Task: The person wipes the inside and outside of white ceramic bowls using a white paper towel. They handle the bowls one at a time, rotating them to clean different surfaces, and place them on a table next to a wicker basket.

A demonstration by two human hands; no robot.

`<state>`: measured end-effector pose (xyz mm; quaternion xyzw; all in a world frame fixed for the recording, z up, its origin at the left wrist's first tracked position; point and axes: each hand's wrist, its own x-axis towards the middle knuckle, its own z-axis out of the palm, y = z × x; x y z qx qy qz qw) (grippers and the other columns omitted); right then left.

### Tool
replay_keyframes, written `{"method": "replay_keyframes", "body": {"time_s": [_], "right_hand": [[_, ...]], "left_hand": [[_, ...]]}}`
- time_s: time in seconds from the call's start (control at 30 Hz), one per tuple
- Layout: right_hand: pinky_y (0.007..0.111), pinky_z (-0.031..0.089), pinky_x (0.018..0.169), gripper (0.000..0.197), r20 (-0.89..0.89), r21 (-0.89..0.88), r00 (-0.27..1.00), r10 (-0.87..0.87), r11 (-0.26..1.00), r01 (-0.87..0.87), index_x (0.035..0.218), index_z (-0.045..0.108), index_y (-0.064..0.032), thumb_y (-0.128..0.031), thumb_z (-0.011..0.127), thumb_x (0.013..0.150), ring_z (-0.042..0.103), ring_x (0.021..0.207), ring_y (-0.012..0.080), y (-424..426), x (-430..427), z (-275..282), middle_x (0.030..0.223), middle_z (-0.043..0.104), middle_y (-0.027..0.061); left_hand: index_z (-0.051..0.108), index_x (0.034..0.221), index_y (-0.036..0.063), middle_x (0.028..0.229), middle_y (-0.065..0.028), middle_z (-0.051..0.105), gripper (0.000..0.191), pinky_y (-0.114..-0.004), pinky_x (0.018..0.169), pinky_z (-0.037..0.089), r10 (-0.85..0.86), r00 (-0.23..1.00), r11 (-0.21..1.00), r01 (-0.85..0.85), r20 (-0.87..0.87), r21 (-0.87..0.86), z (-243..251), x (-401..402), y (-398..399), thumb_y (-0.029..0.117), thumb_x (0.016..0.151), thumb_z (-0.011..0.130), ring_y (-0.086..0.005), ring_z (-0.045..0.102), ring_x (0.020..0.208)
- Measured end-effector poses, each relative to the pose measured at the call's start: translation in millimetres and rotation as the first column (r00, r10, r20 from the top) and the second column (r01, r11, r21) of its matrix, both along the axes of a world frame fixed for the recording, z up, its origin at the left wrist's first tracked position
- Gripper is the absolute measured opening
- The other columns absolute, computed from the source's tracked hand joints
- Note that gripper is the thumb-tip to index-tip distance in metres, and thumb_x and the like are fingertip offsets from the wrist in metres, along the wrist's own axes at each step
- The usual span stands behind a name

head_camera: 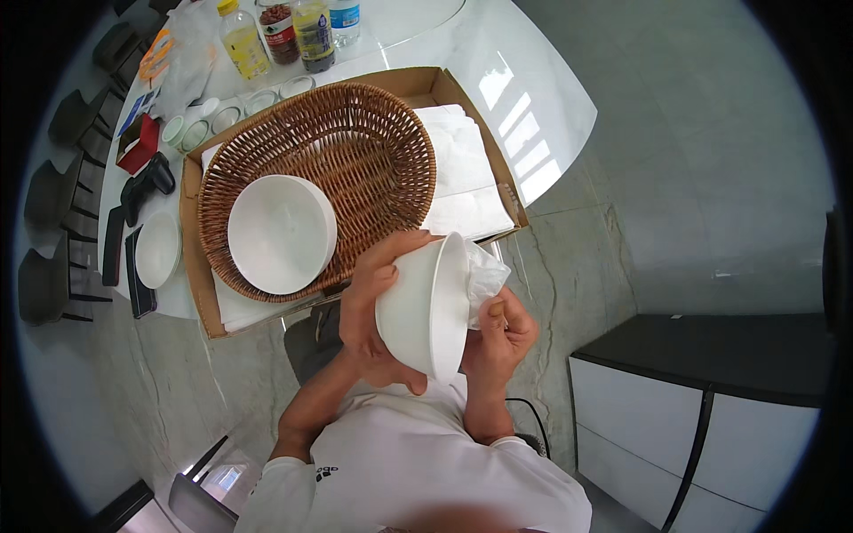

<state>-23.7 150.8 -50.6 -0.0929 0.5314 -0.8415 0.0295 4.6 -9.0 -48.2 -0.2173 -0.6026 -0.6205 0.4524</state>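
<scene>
My left hand (370, 310) grips a white bowl (413, 310) from its outer side, fingers along the top and thumb below. The bowl is tipped on its side with its mouth facing right. In my right hand (503, 330) is a crumpled white tissue (485, 273), held at the bowl's rim; the bowl's inside is hidden from this angle. Just beyond my left hand, a brown wicker basket (373, 166) holds another white bowl (280, 233), which stands at its left end. The basket rests on white paper sheets (456, 160) in a shallow cardboard box (460, 93).
The white glossy table (546, 86) carries several bottles, including a yellow-capped bottle (243, 43), plus small glass jars (226, 118). Left of the box lie a black game controller (148, 186), a red box (138, 143), a white dish (158, 250) and a phone (140, 283). A dark-topped cabinet (700, 346) stands right.
</scene>
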Motion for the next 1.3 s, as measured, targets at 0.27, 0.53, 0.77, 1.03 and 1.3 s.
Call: {"method": "replay_keyframes", "body": {"time_s": [0.27, 0.53, 0.77, 1.03, 1.3], "right_hand": [[0.027, 0.057, 0.073, 0.030, -0.297, 0.297, 0.939, -0.174, 0.918, 0.264, 0.116, 0.077, 0.0055, 0.001, 0.085, 0.088, 0.072, 0.080, 0.0118, 6, -6, 8, 0.094, 0.080, 0.0091], [0.032, 0.060, 0.075, 0.037, -0.673, 0.396, 0.734, -0.095, 0.791, 0.466, 0.113, 0.076, 0.0069, 0.016, 0.079, 0.077, 0.078, 0.082, 0.0278, -4, -5, 28, 0.099, 0.080, 0.0184], [0.026, 0.051, 0.063, 0.031, -0.436, 0.482, 0.899, -0.036, 0.834, 0.268, 0.121, 0.075, 0.0083, -0.005, 0.081, 0.094, 0.064, 0.067, 0.0117, 1, -1, 26, 0.086, 0.077, 0.0124], [0.025, 0.046, 0.057, 0.040, -0.473, 0.429, 0.881, -0.009, 0.871, 0.239, 0.123, 0.073, 0.0101, -0.015, 0.084, 0.094, 0.058, 0.062, 0.0105, -9, 14, 19, 0.077, 0.072, 0.0092], [0.026, 0.051, 0.061, 0.021, -0.485, 0.510, 0.866, -0.122, 0.765, 0.393, 0.115, 0.076, 0.0071, -0.002, 0.074, 0.097, 0.068, 0.068, 0.0135, -5, 11, 14, 0.091, 0.079, 0.0128]], "left_hand": [[0.053, 0.147, 0.0024, 0.159, -0.0369, 0.040, 0.100, -0.067, 0.116, 0.041, -0.074, 0.997, 0.994, 0.077, 0.035, -0.084, -3, 12, 2, 0.071, 0.080, 0.081, -0.0549, 0.048, 0.142], [0.053, 0.147, -0.0054, 0.150, -0.0309, 0.054, 0.095, -0.048, 0.111, 0.048, 0.153, 0.838, 0.975, -0.041, 0.524, -0.218, 44, 46, 8, 0.074, 0.096, 0.060, -0.0404, 0.059, 0.134], [0.057, 0.142, -0.0071, 0.142, -0.0271, 0.062, 0.072, -0.043, 0.106, 0.051, 0.078, 0.869, 0.997, -0.071, 0.488, -0.034, 36, 35, 2, 0.056, 0.112, 0.042, -0.0350, 0.065, 0.125], [0.046, 0.148, -0.0013, 0.144, -0.0309, 0.056, 0.084, -0.047, 0.105, 0.055, 0.067, 0.901, 0.950, -0.189, 0.428, 0.248, 28, 26, 14, 0.072, 0.108, 0.030, -0.0349, 0.063, 0.126], [0.052, 0.142, -0.0026, 0.145, -0.0324, 0.056, 0.065, -0.045, 0.109, 0.050, 0.206, 0.943, 0.973, -0.226, 0.262, 0.050, 8, 30, 18, 0.054, 0.109, 0.051, -0.0368, 0.061, 0.130]]}}
